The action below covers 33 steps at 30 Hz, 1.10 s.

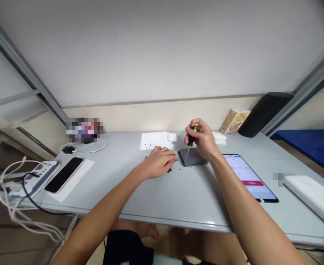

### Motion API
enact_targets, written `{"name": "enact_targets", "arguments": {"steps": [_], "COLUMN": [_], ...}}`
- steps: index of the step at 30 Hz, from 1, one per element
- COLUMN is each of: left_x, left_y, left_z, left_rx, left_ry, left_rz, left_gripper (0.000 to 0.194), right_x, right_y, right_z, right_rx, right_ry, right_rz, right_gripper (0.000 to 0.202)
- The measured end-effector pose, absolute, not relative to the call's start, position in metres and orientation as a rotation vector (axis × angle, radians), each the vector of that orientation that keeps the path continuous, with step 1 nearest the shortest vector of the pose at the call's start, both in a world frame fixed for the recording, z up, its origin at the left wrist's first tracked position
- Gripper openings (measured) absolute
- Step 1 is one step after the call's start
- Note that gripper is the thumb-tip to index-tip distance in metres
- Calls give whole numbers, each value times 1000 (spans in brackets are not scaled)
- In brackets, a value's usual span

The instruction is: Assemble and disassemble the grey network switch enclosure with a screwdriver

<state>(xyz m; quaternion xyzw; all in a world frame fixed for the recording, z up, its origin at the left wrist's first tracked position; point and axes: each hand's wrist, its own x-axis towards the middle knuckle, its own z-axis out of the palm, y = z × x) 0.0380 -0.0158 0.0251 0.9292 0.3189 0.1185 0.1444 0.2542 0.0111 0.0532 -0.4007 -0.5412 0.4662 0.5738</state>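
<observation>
My right hand [203, 139] is closed round the black and yellow handle of a screwdriver [191, 140]. Its thin shaft slants down to the left end of a flat dark grey box-like device [192, 158] with a faint orange mark. Just left of that device, my left hand [162, 162] lies low over the table, fingers loosely bent and pointing right, their tips close to the device's edge. Something dark, mostly hidden, shows beneath the left palm. A few tiny dark bits [180, 169] lie in front of the device.
Behind my hands lie a white paper [153, 140] with several small dark pieces and a white earbud case [172, 137]. A lit tablet or phone [250, 176] is under my right forearm. A black phone [65, 175], a power strip [40, 178], a carton [235, 120] and a black cylinder [265, 114] stand around.
</observation>
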Motion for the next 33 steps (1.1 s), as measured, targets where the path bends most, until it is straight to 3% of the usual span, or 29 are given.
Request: {"name": "enact_targets", "arguments": {"steps": [7,11,15,22,33], "left_x": [22,17,19,18,-1], "left_y": [0,0,-3,4,72], "left_z": [34,37,37,31,17], "left_rx": [2691,2602,2515,2473,2604], "left_ry": [1095,1055,888,886,1355], "left_rz": [466,595,502,524,610], "left_gripper": [36,24,18,24,21], "right_x": [229,230,230,236,238], "right_y": [4,7,9,18,42], "right_z": [47,45,47,41,4], "right_rx": [-878,-850,-806,-799,-915], "right_ry": [-1455,-1289,-1086,-921,-624], "right_rz": [1248,1206,1190,1108,1135], "right_gripper": [48,48,48,49,58]}}
